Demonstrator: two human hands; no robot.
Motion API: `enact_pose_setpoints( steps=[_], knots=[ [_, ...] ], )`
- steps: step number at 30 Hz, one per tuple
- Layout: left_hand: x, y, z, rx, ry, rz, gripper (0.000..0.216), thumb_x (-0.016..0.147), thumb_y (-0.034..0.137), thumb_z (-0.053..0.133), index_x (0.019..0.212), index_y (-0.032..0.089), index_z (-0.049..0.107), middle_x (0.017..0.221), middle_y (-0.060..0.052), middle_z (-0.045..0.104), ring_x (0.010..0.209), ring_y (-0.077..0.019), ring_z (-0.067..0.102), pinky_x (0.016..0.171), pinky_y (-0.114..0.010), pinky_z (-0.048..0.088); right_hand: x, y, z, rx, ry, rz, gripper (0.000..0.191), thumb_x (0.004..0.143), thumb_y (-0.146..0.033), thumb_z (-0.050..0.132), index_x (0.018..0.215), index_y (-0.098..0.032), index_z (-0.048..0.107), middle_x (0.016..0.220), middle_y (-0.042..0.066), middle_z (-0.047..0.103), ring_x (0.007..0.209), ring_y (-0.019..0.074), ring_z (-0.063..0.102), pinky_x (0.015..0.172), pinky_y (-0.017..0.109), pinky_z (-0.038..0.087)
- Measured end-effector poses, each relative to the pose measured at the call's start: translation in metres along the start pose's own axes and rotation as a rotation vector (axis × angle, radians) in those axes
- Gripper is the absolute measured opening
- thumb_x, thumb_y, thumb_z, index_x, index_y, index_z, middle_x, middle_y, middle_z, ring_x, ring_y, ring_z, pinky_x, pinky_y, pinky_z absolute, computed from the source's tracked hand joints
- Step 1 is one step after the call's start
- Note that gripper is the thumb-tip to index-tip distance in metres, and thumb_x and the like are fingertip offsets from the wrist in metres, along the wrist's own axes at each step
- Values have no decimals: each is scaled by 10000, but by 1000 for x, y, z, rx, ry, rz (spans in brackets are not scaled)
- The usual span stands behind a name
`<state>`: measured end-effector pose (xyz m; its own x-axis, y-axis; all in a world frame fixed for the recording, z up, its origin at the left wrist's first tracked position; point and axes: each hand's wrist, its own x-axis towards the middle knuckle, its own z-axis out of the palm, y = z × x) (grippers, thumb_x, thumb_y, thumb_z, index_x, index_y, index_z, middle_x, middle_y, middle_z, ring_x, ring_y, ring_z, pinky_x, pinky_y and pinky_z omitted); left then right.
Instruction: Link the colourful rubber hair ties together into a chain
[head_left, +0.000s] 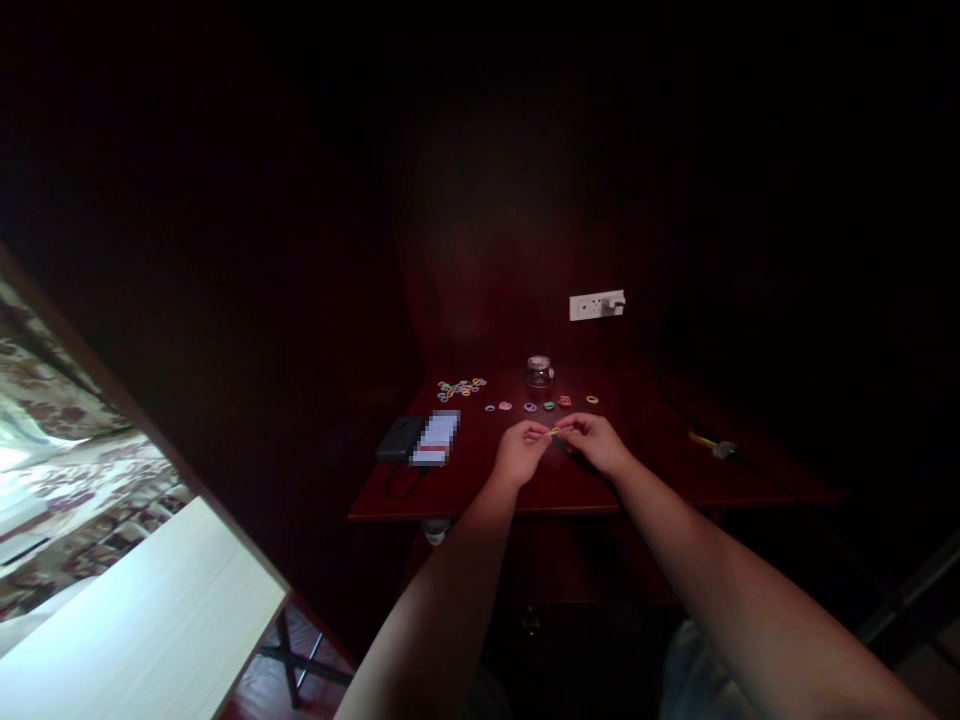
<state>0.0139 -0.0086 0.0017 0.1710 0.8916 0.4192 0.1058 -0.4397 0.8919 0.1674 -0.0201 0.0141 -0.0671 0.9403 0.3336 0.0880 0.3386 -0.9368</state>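
Note:
Above the front part of a dark red desk [465, 500], my left hand [521, 452] and my right hand [596, 445] meet fingertip to fingertip. Between them they pinch a small yellow hair tie [555, 431]. Just beyond my hands runs a row of similar small bands: a blue one [490, 408], pink ones [505, 406], purple ones [530, 407], green ones [549, 406], red ones [565, 401] and a yellow one [592, 400]. A loose heap of mixed-colour hair ties [461, 389] lies at the back left. Behind the row stands a clear jar [539, 372].
Left of my hands lie a phone [436, 438] with a blurred screen and a black case-like object [399, 438], with a cable. A white socket strip [597, 305] is on the back wall. A yellow-tipped cable [712, 446] lies right. A pale table [150, 620] stands lower left.

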Motion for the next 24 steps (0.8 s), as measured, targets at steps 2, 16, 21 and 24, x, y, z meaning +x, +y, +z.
enact_pose_setpoints(
  steps=[2, 16, 21, 24],
  knots=[
    [0, 2, 0, 4, 3, -9, 174, 686, 275, 625, 775, 125, 625, 682, -47, 634, 610, -111, 567, 578, -214, 436, 0, 0, 0, 6, 5, 1, 328, 588, -396, 680, 777, -138, 612, 615, 7, 593, 454, 87, 477, 439, 217, 365],
    [-1, -1, 0, 18, 6, -9, 171, 695, 260, 614, 787, 118, 633, 721, -65, 647, 632, -118, 574, 603, -229, 448, 0, 2, -2, -44, 14, 9, 299, 583, -405, 680, 693, -140, 594, 497, -25, 526, 448, 89, 452, 438, 212, 331],
    [-1, 1, 0, 38, 3, -20, 128, 703, 239, 601, 756, 127, 635, 720, -58, 656, 639, -121, 584, 622, -237, 452, -1, 1, -1, -56, 23, -1, 304, 594, -420, 671, 688, -146, 577, 504, -21, 519, 454, 95, 451, 438, 216, 335],
    [-1, 4, -1, 26, -10, -28, 119, 712, 222, 581, 758, 126, 635, 740, -67, 664, 668, -130, 599, 648, -246, 457, 0, 0, 0, -20, 25, 1, 298, 599, -416, 669, 685, -153, 558, 493, -32, 498, 447, 93, 446, 441, 215, 337]
  ],
)
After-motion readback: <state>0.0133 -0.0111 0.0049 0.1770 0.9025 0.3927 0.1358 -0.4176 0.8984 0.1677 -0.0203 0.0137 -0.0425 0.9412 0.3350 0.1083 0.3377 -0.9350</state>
